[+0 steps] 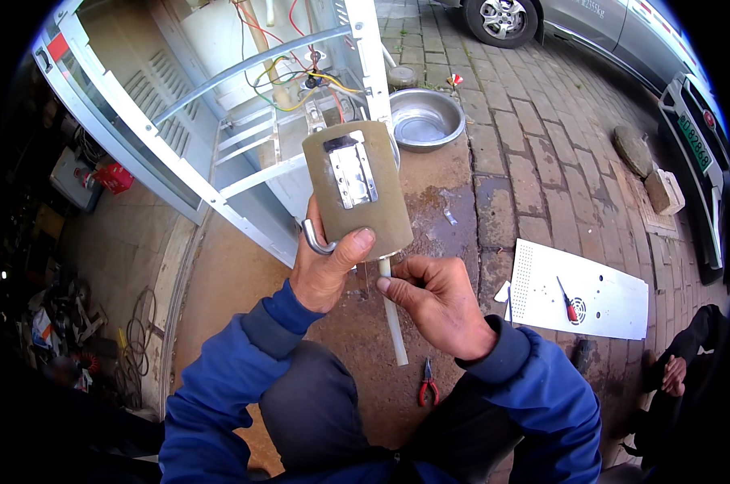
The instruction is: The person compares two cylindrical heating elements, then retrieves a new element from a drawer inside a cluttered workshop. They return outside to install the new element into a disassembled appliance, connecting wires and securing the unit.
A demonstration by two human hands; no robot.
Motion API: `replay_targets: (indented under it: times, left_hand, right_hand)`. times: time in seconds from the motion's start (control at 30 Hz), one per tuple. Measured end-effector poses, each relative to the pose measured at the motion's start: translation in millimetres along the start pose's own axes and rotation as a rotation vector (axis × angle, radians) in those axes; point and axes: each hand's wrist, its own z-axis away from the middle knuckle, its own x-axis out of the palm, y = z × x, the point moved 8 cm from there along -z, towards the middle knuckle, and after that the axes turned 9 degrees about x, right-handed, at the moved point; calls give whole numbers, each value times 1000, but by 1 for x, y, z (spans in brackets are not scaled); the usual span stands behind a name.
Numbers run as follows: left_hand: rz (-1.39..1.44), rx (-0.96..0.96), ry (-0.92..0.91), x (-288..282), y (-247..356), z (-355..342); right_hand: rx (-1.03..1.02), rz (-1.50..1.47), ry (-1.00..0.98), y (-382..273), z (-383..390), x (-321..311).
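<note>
An olive-coloured cylindrical unit (357, 222) with a shiny metal bracket (350, 171) and a bent metal tube (313, 238) is held upright by my left hand (326, 266), its thumb pressed on the lower part. A translucent white hose (393, 331) hangs from the unit's bottom. My right hand (433, 298) is closed on this hose just below the unit, thumb against it. Red-handled pliers (428, 392) lie on the ground below my hands.
An open white metal cabinet (232, 181) with wiring stands ahead-left, a steel basin (426, 121) beside it. A perforated white panel (623, 297) carrying a screwdriver (569, 306) lies right. A car (583, 20), stones (663, 194) and another person's hands (673, 373) are farther right; clutter and cables (139, 347) lie left.
</note>
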Motion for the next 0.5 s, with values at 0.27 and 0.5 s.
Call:
replay_targets:
  times: [0.27, 0.5]
  left_hand:
    - [-10, -51, 11, -2, -4, 1]
    - [-117, -11, -55, 17, -1, -13]
  right_hand:
    - [-37, 16, -51, -5, -4, -3]
    - [-45, 93, 61, -27, -15, -78]
